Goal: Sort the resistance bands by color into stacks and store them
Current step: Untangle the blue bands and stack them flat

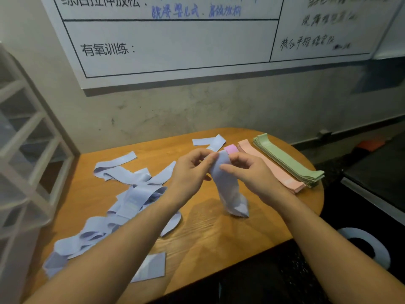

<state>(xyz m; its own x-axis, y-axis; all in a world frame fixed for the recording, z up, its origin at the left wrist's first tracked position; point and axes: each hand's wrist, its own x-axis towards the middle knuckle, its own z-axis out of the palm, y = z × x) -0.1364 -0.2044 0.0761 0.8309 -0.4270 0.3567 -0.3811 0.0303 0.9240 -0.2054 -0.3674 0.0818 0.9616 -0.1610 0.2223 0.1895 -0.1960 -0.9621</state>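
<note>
Lavender bands scattered; peach stack beside green stack.

The wooden table carries loose lavender bands, a peach stack and a green stack.
</note>
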